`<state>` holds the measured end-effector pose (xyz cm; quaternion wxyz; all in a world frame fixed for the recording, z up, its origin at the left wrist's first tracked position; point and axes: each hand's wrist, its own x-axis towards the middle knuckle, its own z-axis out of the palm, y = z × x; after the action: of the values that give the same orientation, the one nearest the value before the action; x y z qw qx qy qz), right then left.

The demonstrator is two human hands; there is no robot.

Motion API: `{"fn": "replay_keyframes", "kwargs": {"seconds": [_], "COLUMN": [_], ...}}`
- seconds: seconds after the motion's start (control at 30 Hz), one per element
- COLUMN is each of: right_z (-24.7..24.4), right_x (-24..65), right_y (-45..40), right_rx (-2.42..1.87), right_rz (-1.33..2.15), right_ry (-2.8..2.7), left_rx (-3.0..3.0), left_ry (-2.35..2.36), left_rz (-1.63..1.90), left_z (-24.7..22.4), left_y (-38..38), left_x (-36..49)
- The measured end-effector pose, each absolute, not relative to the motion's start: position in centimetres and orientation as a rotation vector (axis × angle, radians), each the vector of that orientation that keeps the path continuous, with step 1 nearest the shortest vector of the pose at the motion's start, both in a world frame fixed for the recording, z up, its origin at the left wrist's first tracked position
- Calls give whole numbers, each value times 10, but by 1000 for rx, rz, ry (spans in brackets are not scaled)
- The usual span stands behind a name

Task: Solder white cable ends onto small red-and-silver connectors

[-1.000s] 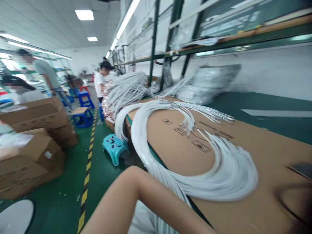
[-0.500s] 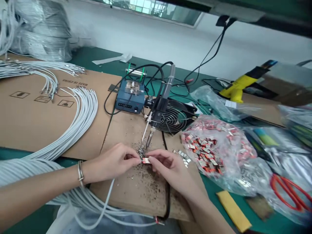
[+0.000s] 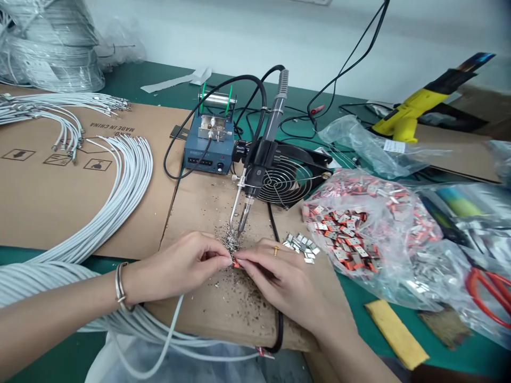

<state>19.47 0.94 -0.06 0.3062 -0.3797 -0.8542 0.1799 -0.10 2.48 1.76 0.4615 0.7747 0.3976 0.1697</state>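
Right hand (image 3: 289, 279) edged toward my left hand (image 3: 199, 263); both pinch one connector (image 3: 236, 264) below iron (image 3: 258, 178). Bagged connectors (image 3: 347, 242) right of iron untouched; finished count unclear.

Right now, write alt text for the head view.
The right hand pinches a small red part, the left hand right beside it, near a soldering iron over cardboard strewn with metal bits. White cables lie at left; a plastic bag of red-and-silver connectors sits at right.
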Motion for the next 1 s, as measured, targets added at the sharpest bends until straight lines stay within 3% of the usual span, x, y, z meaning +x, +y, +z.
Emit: {"fn": "replay_keyframes", "kwargs": {"seconds": [0.3,0.53,0.67,1.0], "right_z": [0,0,1,3], "right_x": [196,196,193,189], "right_y": [8,7,11,21], "right_rx": [-956,-1345,-1315,-1328], "right_rz": [347,1002,1349,1560], "right_ry": [-2361,-1924,-1556,-1280], "left_rx": [1894,1910,1933,1976], "left_ry": [979,1044,1078,1081], "left_rz": [427,456,437,488], "left_z": [16,20,19,16], "left_y": [25,27,29,35], "left_x": [0,-1,-1,2]}}
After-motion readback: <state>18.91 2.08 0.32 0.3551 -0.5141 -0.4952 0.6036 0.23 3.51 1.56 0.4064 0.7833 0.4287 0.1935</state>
